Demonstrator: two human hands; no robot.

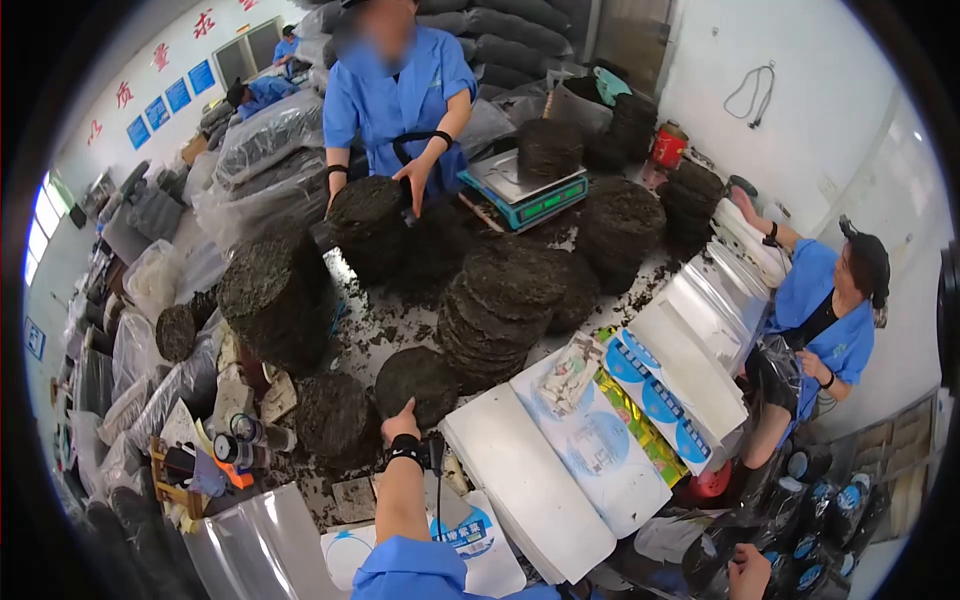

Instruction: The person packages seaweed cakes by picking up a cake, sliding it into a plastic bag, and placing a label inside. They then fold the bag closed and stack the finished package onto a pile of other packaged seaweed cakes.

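My left hand (pixel 400 425) reaches in from the bottom middle and grips the near edge of a dark round dried seaweed cake (pixel 418 380), thumb on top. Beside that cake, to the left, is another round cake (pixel 338 420). A leaning stack of seaweed cakes (pixel 500 310) rises just behind it. At the bottom right, my right hand (pixel 748 574) is closed with curled fingers. What it holds, if anything, is hidden. Near it are several packed bags (pixel 800 545) with blue round labels.
Printed plastic bags (pixel 590 440) lie right of my left hand. A co-worker (pixel 400 110) opposite handles a seaweed stack (pixel 368 225); another co-worker (pixel 825 310) sits at right. A scale (pixel 535 200) bears cakes. Tape rolls (pixel 235 450) stand at left.
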